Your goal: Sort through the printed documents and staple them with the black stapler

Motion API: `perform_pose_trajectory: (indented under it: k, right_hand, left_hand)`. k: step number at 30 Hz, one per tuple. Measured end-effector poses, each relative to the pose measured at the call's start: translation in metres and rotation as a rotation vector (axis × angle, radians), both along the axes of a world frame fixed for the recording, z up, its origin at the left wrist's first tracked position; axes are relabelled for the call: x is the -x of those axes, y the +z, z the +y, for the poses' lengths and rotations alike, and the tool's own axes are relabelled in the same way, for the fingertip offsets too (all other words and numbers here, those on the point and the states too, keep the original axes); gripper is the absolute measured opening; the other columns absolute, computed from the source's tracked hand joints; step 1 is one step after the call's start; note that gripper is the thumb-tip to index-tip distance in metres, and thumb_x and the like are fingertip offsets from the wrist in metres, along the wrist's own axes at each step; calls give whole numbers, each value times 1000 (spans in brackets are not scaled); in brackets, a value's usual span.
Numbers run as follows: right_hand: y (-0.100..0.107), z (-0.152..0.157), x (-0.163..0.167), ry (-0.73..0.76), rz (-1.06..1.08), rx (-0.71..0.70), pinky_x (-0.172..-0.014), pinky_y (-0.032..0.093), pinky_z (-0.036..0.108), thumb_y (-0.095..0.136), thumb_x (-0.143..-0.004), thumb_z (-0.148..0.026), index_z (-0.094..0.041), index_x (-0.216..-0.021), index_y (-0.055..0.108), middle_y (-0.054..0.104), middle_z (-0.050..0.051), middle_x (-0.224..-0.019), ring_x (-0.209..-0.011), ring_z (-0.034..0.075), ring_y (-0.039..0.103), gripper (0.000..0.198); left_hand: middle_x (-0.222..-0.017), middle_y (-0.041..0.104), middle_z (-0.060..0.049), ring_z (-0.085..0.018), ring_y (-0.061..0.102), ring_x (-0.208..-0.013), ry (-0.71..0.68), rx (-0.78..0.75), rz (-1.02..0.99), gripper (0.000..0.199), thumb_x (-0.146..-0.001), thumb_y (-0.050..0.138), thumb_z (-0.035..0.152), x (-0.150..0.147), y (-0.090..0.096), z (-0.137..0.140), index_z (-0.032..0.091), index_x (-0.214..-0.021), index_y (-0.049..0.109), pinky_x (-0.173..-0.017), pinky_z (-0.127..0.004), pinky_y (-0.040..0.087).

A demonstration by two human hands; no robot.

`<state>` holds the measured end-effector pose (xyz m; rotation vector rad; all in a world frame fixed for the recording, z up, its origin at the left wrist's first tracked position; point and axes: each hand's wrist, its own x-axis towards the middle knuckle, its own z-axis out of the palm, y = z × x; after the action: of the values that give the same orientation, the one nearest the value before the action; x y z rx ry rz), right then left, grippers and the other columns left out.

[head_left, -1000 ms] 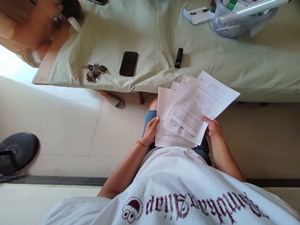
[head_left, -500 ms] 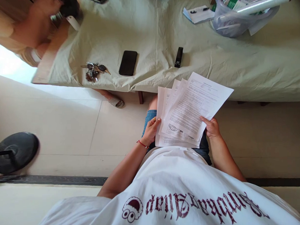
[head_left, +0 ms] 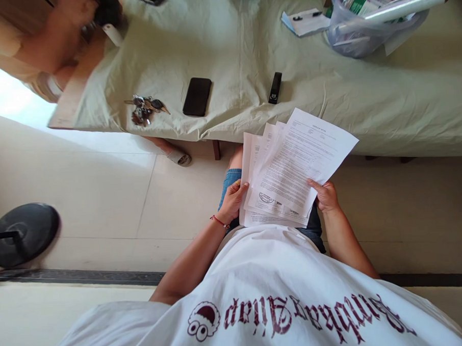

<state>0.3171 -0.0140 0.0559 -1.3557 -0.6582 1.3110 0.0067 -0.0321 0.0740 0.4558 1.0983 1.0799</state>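
Several printed sheets of paper (head_left: 292, 165) are fanned out above my lap, the top one bearing dense text and a round stamp near its lower edge. My left hand (head_left: 234, 198) grips the left edge of the lower sheets, thumb on top. On the right, my right hand (head_left: 324, 194) pinches the edge of the top sheet, its thumb over the print and its other fingers hidden beneath. Beyond the papers, a black stapler (head_left: 275, 88) lies on the cloth-covered table (head_left: 225, 51).
A black phone (head_left: 197, 96) and a bunch of keys (head_left: 146, 109) lie near the table's front edge. At the back right stand a plastic tub (head_left: 357, 40) of supplies and a notepad (head_left: 306, 23). Another person's arm (head_left: 56, 38) is at the upper left. A round black base (head_left: 25, 233) rests on the floor.
The top sheet has shifted very slightly up and to the left. Both hands keep their hold, almost unmoved.
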Motion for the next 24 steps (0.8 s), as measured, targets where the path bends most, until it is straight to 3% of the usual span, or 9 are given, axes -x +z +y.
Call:
perform_pose_trajectory:
  k: [14, 24]
  right_hand:
    - [-3, 4, 2, -228, 142, 15, -90, 67, 41, 101, -52, -33, -18, -97, 82, 84, 5, -96, -88, 25, 79, 51]
    - [-5, 4, -2, -241, 187, 25, -91, 68, 44, 98, -56, -30, -16, -102, 80, 83, 7, -100, -92, 28, 80, 51]
  left_hand:
    - [-73, 69, 3, -11, 59, -63, 0, -17, 32, 58, -58, 99, 60, -1, -3, 2, 19, -79, 64, -61, -24, 51]
    - [-74, 69, 2, -13, 60, -62, -5, -3, 48, 57, -60, 98, 61, 0, -6, 1, 19, -81, 66, -60, -26, 50]
